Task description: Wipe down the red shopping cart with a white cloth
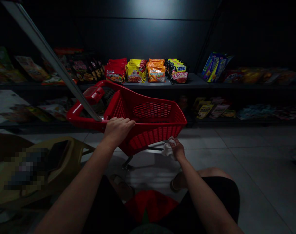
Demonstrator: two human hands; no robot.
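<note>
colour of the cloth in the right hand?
White. The cloth is bunched in the right hand against the red cart; the head view shows it.

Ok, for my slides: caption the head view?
Left hand grips a red shopping cart by its rim; right hand holds a white cloth to its side, snack shelves behind.

red latticed basket (148, 120), white cloth (167, 149), yellow stool (65, 156), grey tiled floor (235, 146)

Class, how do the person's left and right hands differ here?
The left hand grips the top rim of the basket; the right hand sits lower, at its side wall. The left hand holds nothing else; the right hand clutches a white cloth. Both are bare.
</note>
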